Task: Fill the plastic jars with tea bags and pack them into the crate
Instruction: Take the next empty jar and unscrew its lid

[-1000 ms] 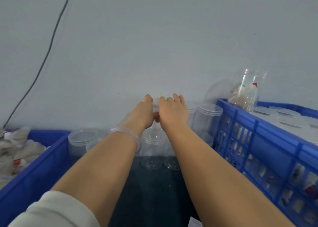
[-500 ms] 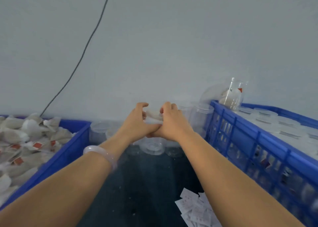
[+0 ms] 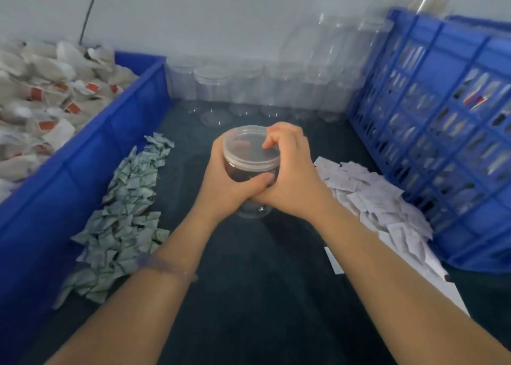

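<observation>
Your left hand (image 3: pixel 224 187) wraps round the jar (image 3: pixel 250 171), which stands up straight in front of you. Your right hand (image 3: pixel 293 182) curls over its lid (image 3: pixel 249 146), right on top. The tea bags (image 3: pixel 41 102) lie to your left.

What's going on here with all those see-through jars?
A person holds a clear round plastic jar with both hands: the left hand grips its body, the right hand curls over its lid. White tea bags fill the blue plastic bin on the left; the blue lattice crate stands on the right. More clear jars wait by the wall.
</observation>
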Tool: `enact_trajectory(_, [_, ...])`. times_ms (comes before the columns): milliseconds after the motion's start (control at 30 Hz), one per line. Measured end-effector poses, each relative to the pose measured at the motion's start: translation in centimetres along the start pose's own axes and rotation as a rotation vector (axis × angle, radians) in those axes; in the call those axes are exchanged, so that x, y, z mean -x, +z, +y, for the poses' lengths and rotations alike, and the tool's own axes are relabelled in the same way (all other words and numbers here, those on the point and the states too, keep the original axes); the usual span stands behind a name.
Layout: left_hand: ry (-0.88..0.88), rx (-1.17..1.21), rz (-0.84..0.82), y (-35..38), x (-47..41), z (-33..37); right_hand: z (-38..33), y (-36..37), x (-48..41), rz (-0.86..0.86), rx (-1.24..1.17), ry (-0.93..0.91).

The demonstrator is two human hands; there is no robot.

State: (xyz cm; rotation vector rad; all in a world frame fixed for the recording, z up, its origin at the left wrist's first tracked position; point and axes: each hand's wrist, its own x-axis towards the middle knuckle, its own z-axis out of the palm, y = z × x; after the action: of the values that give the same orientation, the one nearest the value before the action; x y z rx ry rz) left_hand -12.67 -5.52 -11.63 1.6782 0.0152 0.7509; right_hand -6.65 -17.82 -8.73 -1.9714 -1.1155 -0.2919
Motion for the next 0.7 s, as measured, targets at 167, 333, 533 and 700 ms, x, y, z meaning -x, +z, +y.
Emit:
enact_trajectory(167, [0.010,0.007,0.015,0.3,0.1,-0.6,-0.8,-4.6,-1.9,-0.408,-0.178,0.188])
enact_trajectory(333, [0.026,-0.103,0.025,1.2,0.4,-0.6,-3.5,-4.1,-3.7,-0.306,0.065,0.330])
enact_trajectory(533, [-0.051,-0.256,0.103,1.2,0.5,-0.8,-3.6,-1.0,-3.5,-0.170,0.222,0.148])
enact_trajectory(700, [0.010,-0.226,-0.018,0.2,0.9,0.0,-2.7,-3.2,-3.3,-0.392,0.005,0.044])
